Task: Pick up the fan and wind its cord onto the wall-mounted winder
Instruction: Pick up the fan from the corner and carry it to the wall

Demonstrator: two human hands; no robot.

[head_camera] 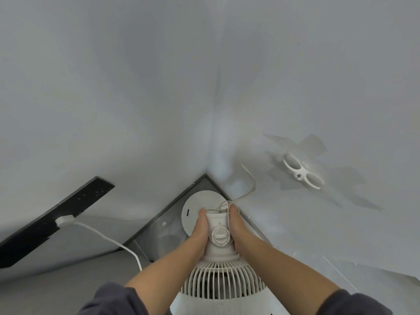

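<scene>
White walls meet in a corner over a grey, dark-framed surface. Black panel runs along the left wall. Fan is in my grip above the surface's far corner, grille toward me, round base toward the corner. Left hand and right hand both clamp its motor housing, one each side, knob between them. Winder is taped to the right wall, well apart from the fan. Cord loops loose from near my right fingertips up that wall, clear of the winder. White plug sits in the panel, its cable trailing down.
</scene>
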